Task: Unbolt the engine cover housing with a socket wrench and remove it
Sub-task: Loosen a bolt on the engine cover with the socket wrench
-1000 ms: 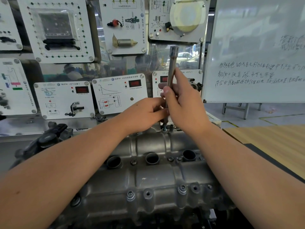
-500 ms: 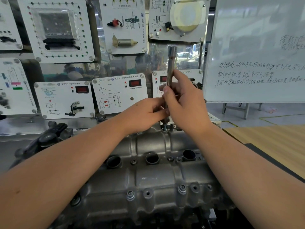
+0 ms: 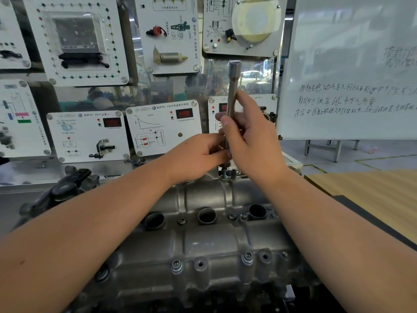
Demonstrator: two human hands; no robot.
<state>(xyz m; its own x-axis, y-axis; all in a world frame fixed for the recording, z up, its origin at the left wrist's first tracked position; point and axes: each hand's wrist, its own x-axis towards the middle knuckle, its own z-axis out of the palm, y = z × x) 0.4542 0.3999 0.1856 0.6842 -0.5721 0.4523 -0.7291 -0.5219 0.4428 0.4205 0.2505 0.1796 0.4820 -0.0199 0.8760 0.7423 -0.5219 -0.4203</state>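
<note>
Standing upright over the far edge of the engine cover housing (image 3: pixel 203 242): socket wrench (image 3: pixel 232 86). Right hand (image 3: pixel 252 141) is gripping its shaft; left hand (image 3: pixel 198 157) is pinching lower down. Whiteboard (image 3: pixel 352 64) is bordering open floor at right.

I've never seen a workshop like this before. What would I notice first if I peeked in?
Probably the two bare arms reaching in, with the right hand and left hand gripping a shiny, upright metal socket tool in the middle. Just below sits the big grey engine cover, with three dark round holes and bolts along its near edge. Behind, white training panels line the wall, and a whiteboard stands at the right.
</note>
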